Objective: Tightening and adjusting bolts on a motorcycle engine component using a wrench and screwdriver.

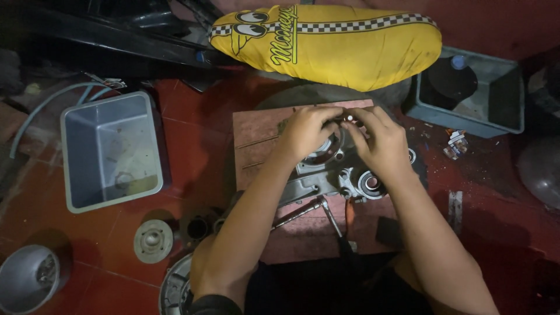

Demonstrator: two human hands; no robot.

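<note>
A grey metal engine casing (pixel 344 172) lies on a reddish board (pixel 259 140) on the red floor. Both my hands rest on its far end. My left hand (pixel 306 131) curls over the casing's round opening. My right hand (pixel 379 140) meets it from the right, fingertips pinching a small part at the top of the casing; the part itself is mostly hidden. A round bearing seat (pixel 371 184) shows just below my right hand.
A metal wrench (pixel 303 213) lies on the board near my arms. A grey plastic tub (pixel 111 150) sits left, a second tub (pixel 472 93) at the back right. A yellow motorcycle seat (pixel 326 44) lies behind. Round metal parts (pixel 153 240) and a bowl (pixel 26 280) sit lower left.
</note>
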